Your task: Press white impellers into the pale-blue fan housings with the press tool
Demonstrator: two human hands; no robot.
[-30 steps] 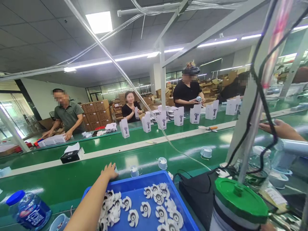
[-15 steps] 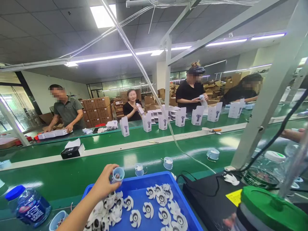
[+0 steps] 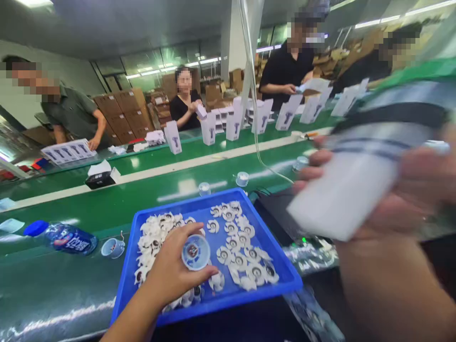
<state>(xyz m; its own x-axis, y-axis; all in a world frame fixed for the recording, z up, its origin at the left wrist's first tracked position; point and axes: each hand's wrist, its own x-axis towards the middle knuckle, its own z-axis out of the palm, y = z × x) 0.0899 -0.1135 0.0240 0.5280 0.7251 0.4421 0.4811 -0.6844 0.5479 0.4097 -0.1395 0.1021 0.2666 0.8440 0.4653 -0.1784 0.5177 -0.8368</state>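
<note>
My left hand [image 3: 171, 273] is closed on a small round pale-blue cup part [image 3: 195, 252], held just above the blue tray [image 3: 228, 297]. The tray holds several white fan impellers [image 3: 245, 266]. My right hand [image 3: 409, 199], large and blurred close to the camera, wraps its fingers round a big white jar [image 3: 356, 190] with dark bands and a green lid, tilted on its side above the tray's right edge.
A water bottle [image 3: 67, 239] lies on the green belt beside a small cup [image 3: 112, 248]. More cups [image 3: 242, 178] sit beyond the tray. A clear hose [image 3: 252, 95] hangs down. Across the belt, people handle white boxes [image 3: 173, 137]; a black box [image 3: 98, 178] rests there.
My left hand drew the cup part back from the belt to above the tray. My right hand lifted the green-lidded jar up in front of the camera. My head tilted down.
</note>
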